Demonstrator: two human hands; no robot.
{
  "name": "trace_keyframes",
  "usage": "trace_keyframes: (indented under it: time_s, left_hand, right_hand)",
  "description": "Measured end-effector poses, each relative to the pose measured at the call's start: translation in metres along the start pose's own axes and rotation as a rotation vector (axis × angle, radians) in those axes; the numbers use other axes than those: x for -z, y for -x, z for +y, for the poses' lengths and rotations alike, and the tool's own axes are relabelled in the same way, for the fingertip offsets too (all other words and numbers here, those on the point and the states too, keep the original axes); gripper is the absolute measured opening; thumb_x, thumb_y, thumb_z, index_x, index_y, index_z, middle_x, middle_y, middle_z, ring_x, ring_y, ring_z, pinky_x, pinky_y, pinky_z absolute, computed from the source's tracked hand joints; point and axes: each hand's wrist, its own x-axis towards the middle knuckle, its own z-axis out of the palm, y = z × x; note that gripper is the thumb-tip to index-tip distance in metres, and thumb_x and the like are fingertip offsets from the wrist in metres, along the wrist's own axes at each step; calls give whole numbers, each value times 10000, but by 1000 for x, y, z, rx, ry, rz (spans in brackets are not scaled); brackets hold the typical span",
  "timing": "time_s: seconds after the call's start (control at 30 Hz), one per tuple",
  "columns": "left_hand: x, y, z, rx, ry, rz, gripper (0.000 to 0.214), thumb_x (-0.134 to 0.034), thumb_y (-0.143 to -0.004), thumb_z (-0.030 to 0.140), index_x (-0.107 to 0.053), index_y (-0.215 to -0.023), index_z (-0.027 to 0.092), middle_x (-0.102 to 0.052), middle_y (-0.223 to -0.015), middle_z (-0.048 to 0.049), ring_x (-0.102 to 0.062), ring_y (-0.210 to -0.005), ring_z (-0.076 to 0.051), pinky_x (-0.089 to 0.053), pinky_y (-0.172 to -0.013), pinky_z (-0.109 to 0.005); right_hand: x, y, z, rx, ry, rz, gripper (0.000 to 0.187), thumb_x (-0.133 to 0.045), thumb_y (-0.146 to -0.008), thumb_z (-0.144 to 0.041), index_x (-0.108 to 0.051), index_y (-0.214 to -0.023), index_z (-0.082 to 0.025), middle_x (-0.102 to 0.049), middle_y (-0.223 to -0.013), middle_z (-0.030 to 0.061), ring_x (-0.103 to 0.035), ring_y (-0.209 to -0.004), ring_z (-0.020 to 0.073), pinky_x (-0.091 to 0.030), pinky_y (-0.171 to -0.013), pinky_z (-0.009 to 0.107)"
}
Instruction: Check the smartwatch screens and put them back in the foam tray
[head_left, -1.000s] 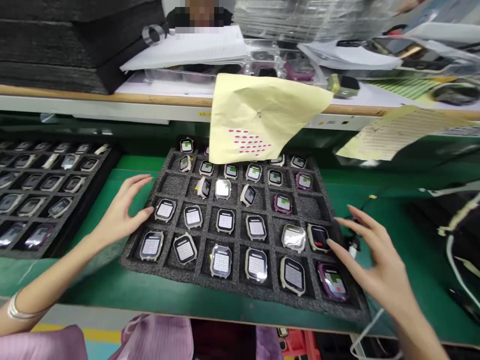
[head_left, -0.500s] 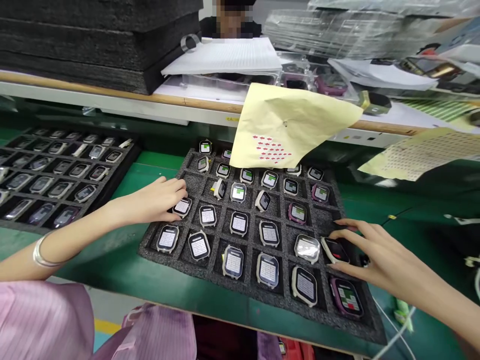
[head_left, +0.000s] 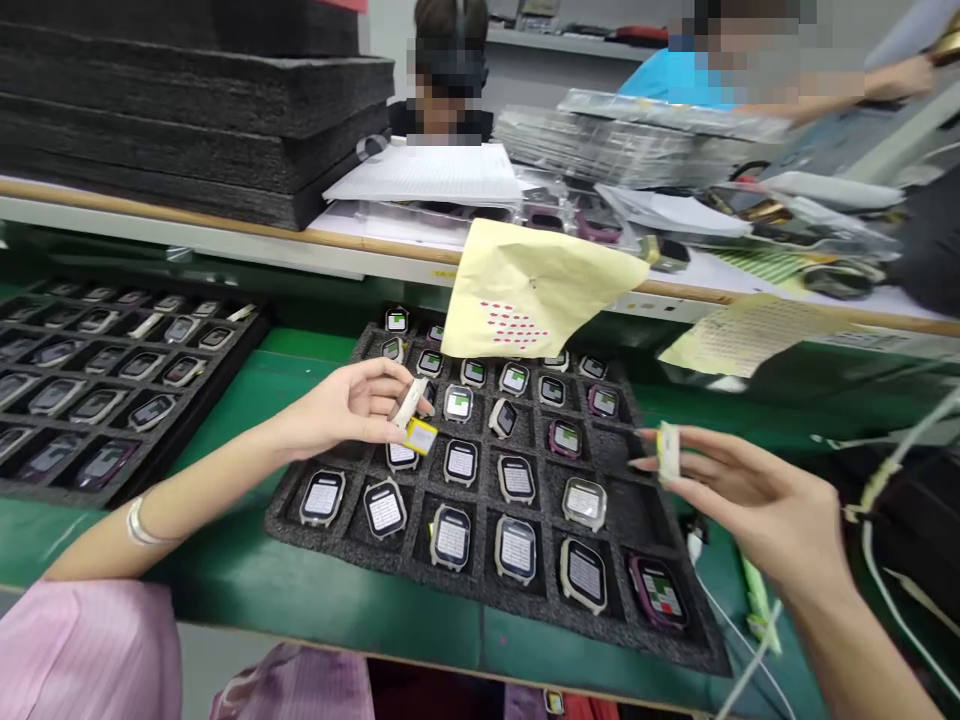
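Observation:
A black foam tray [head_left: 352,545] with many pockets lies on the green bench, most pockets holding a small smartwatch body with a lit screen. My left hand [head_left: 341,405] hovers over the tray's left side, fingers pinched on a cream watch body [head_left: 412,412] with a yellow part hanging under it. My right hand [head_left: 750,495] is raised over the tray's right edge and holds another cream watch body [head_left: 667,452] on edge between thumb and fingers.
A second black tray [head_left: 187,400] of watches lies at the left. Yellow paper sheets [head_left: 536,290] hang from the raised shelf behind. Stacked black foam [head_left: 187,110] and clear trays sit on that shelf. Other people sit beyond it. Cables [head_left: 885,490] trail at the right.
Both hands came down onto the tray, each took a watch body from a pocket, and both are now lifted above the tray. The camera has tilted up.

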Motion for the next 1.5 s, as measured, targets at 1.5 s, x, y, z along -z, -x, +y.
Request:
trace_keyframes:
  time_s: [1.5]
  left_hand:
    - [-53, -27, -37, 180, 190, 18, 359, -587, -891, 317, -530, -1226, 204, -639, -1047, -91, -631, -774, -167, -480, -676, -289]
  right_hand:
    - [-100, 0, -31, -145, -577, -281, 236, -635, -894, -361, -591, -1049, -188, -712, -847, 74, -623, -460, 159, -480, -350, 238]
